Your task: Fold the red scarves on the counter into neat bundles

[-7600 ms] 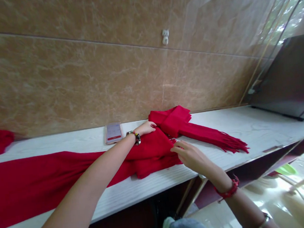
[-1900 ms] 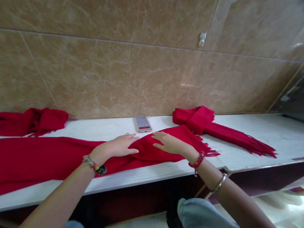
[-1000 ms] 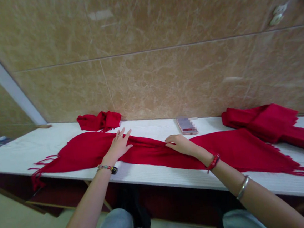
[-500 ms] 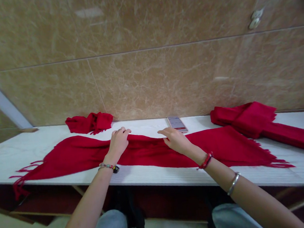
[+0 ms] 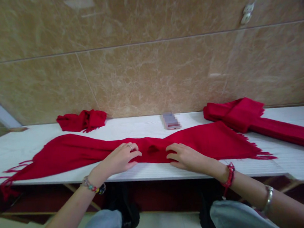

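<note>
A long red scarf (image 5: 72, 152) with fringed ends lies lengthwise along the white tabletop. Its middle is gathered narrower than its two ends, with a small dark fold between my hands. My left hand (image 5: 122, 158), with a ring on one finger, grips the scarf left of that fold, its fingers bent over the cloth and its thumb at the near edge. To the right of the fold, my right hand (image 5: 184, 156) holds the cloth with curled fingers. The fingertips partly hide the gathered cloth.
A bundled red cloth (image 5: 82, 121) rests at the back left by the tiled wall (image 5: 148, 78). Behind the scarf lies a phone (image 5: 171, 121). Another folded red scarf (image 5: 238, 114) stretches towards the right edge. Under the white table (image 5: 149, 171) are dark open shelves.
Both hands have moved from the scarf's far edge towards me. The middle of the scarf has been drawn together into a narrower band with a fold. The view has shifted slightly.
</note>
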Tool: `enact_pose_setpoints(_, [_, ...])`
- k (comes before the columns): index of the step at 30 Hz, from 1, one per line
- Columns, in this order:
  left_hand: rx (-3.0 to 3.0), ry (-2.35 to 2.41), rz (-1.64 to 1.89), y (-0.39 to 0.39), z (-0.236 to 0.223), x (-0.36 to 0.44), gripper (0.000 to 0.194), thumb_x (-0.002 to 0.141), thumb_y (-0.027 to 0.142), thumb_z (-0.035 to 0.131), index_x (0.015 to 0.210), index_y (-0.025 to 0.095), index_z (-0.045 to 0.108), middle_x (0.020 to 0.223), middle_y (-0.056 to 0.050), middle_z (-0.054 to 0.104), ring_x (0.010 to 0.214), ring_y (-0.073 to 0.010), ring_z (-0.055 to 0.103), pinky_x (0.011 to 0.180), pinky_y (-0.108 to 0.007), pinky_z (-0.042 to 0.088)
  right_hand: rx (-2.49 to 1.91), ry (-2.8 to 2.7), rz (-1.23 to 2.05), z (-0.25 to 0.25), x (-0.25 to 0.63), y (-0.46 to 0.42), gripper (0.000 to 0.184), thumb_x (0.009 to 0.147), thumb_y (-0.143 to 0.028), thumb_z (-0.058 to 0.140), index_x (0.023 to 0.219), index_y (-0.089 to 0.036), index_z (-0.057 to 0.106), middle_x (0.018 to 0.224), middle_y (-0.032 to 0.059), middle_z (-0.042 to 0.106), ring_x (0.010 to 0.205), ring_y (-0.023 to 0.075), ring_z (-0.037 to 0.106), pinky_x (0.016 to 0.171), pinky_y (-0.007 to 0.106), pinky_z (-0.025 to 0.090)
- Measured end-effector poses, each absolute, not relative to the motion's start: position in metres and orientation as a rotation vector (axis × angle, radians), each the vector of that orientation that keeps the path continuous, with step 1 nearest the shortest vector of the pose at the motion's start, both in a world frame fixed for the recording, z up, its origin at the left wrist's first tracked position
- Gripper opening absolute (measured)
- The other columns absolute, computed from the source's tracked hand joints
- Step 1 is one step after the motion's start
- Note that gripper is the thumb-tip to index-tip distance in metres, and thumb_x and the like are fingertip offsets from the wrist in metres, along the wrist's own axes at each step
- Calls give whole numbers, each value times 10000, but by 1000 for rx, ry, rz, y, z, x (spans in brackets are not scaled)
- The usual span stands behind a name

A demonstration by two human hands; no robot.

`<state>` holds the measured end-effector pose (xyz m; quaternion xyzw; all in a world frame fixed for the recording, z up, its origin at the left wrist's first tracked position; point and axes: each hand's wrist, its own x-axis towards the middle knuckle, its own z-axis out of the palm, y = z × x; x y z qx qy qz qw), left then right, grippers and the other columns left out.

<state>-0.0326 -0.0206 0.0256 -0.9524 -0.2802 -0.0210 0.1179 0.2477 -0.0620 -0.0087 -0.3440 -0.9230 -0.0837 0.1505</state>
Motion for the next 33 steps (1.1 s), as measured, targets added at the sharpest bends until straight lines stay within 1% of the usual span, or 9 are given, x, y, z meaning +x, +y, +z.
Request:
enact_pose_setpoints(5, [-2803,-726,27,-17,13,-22,218,817,101,456,971,174,591,916,-43,609,845,-167,566,768,-279,398,-978,-2658,-283,-9,255,-57,167,822,-135,487,804,-145,653,1028,112,582,965,217,527,855,380,436])
enact_pose_setpoints(8, [-2840,-797,-7,-17,20,-20,257,778,40,445,927,161,615,875,-49,617,809,-165,569,757,-275,402,-1019,-2515,-111,-4,259,-52,165,801,-97,479,791,-138,639,1008,106,584,922,190,546,842,330,444])
enact_pose_setpoints(11, [-3073,-820,-4,-23,34,-19,259,778,59,465,945,177,624,901,-24,628,813,-134,573,757,-221,411,-1006,-2467,174,7,268,-51,160,800,-116,483,761,-148,635,1018,93,581,897,156,565,831,270,446])
enact_pose_setpoints(14, [-3253,-770,90,-25,38,-18,218,855,164,441,948,210,633,896,8,640,803,-111,579,764,-196,415,-937,-2596,365,13,274,-52,193,835,-175,462,775,-174,645,997,68,605,898,147,576,838,267,443])
enact_pose_setpoints(16, [-3176,-858,-36,-20,34,-17,257,893,202,384,981,199,625,944,-17,632,870,-130,570,814,-225,409,-985,-2596,318,11,272,-52,196,831,-193,475,953,-179,627,1036,76,607,954,171,561,860,300,436])
enact_pose_setpoints(19, [-2966,-1092,-180,-10,20,-20,289,892,192,359,1054,157,595,1079,-84,590,1003,-176,535,905,-288,379,-1119,-2555,124,2,264,-49,414,779,-181,533,1191,-150,502,1141,121,570,1045,223,519,888,353,418])
enact_pose_setpoints(24, [-2887,-1517,199,4,-2,-35,473,867,405,408,1276,166,429,1332,-144,422,1237,-279,362,984,-420,300,-1264,-2546,59,-7,251,-36,245,751,-75,466,920,-150,627,954,98,646,902,205,587,806,304,441])
enact_pose_setpoints(28, [-2833,-1655,383,28,-10,-39,562,890,500,270,1348,180,325,1403,-138,305,1305,-274,229,1018,-459,213,-1358,-2120,140,-15,254,-26,253,747,-75,438,941,-152,580,917,85,653,856,193,604,767,290,452])
enact_pose_setpoints(33, [-2830,-1520,231,53,-2,-34,450,915,424,256,1182,177,523,1206,-111,556,1084,-230,528,929,-348,354,-1252,-1794,127,-25,261,-20,249,760,-98,402,945,-178,548,897,62,651,836,185,611,767,322,467])
